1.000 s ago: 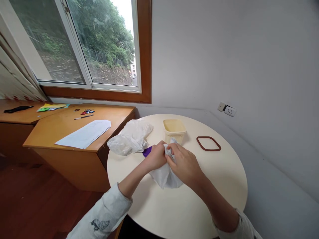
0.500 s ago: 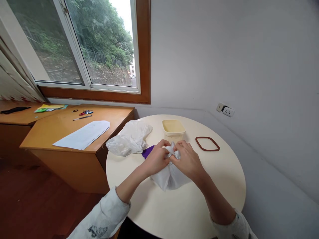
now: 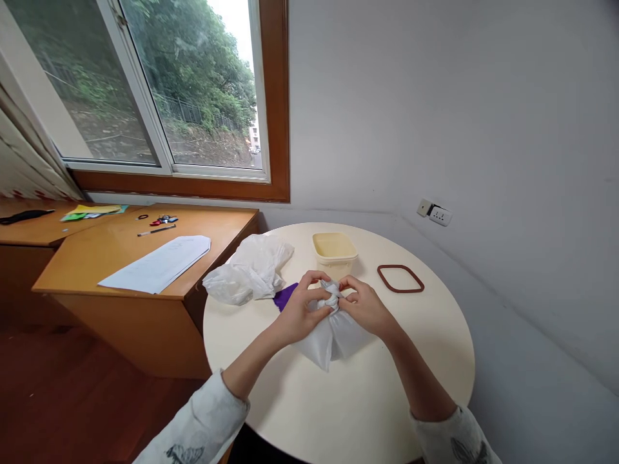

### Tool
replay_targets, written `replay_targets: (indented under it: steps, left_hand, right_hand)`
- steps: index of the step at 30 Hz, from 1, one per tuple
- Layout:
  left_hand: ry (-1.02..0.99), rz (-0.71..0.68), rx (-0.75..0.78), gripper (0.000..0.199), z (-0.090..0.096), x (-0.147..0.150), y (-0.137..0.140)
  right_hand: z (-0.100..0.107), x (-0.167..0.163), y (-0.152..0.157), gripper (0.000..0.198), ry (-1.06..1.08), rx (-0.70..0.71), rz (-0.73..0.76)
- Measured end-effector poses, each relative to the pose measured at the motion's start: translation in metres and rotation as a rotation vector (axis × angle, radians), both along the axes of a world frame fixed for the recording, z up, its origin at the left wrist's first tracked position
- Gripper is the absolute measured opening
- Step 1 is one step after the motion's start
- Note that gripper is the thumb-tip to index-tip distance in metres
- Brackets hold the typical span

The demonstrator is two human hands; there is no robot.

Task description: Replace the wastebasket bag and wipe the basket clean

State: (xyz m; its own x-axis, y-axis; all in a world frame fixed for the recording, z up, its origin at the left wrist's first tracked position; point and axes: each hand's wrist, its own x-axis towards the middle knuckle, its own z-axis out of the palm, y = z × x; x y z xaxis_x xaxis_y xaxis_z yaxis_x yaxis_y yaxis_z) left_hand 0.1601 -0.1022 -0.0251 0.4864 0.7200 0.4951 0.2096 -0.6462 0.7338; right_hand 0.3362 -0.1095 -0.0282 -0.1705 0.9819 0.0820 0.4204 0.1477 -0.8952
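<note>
A white plastic bag sits on the round cream table, its top gathered and twisted into a knot. My left hand pinches the knot from the left, fingers curved around it. From the right, my right hand grips the other side of the same knot between thumb and fingers. What the bag contains is hidden. Just behind the hands stands an open pale yellow plastic container. A piece of purple cloth-like material shows beside my left hand, partly covered.
A second, crumpled white plastic bag lies at the table's left. A brown rounded-square ring lies on the right. The wooden desk at left bears paper sheets, a pen and keys.
My fingers have loosened and spread slightly around the knot, so more of it shows. Both hands stay at the bag's top. The view has shifted slightly.
</note>
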Motion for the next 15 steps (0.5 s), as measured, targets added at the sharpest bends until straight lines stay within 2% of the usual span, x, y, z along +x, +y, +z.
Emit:
replay_targets:
  steps: [6, 10, 13, 15]
  left_hand:
    - [-0.266, -0.165, -0.293, 0.008, -0.008, -0.001, 0.006]
    - [-0.367, -0.273, -0.42, 0.007, -0.014, -0.001, 0.005]
    - [-0.353, -0.245, -0.435, 0.007, -0.018, 0.0, 0.004]
    - [-0.337, -0.164, -0.407, 0.008, -0.021, 0.001, 0.006]
  right_hand:
    - [-0.004, -0.004, 0.005, 0.015, 0.061, 0.016, 0.018]
    - [-0.007, -0.008, 0.004, 0.014, 0.019, 0.026, 0.012]
    - [-0.012, -0.011, 0.002, 0.013, -0.04, 0.053, -0.002]
    - [-0.014, -0.014, 0.0, 0.019, -0.061, 0.14, -0.042]
